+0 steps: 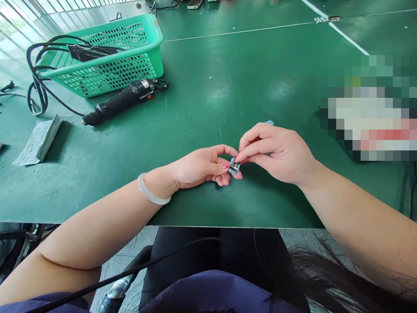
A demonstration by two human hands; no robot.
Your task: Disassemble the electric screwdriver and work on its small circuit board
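Observation:
Above the near part of the green table, my left hand (pixel 203 167) grips a small light-blue piece with black and silver markings (pixel 234 166) between thumb and fingers. From the right, the closed fingertips of my right hand (pixel 276 150) meet at the upper edge of the same piece. Its exact kind is too small to make out, and fingers cover part of it. Just behind my right hand, a bit of something blue (pixel 269 122) shows on the table, mostly hidden by the knuckles.
A green plastic basket (pixel 114 65) with black cable stands at the back left. In front of it lies a black electric screwdriver (pixel 122 101). A folded printed packet (pixel 41 141) is at far left. A blurred-out pale object (pixel 371 117) sits at right.

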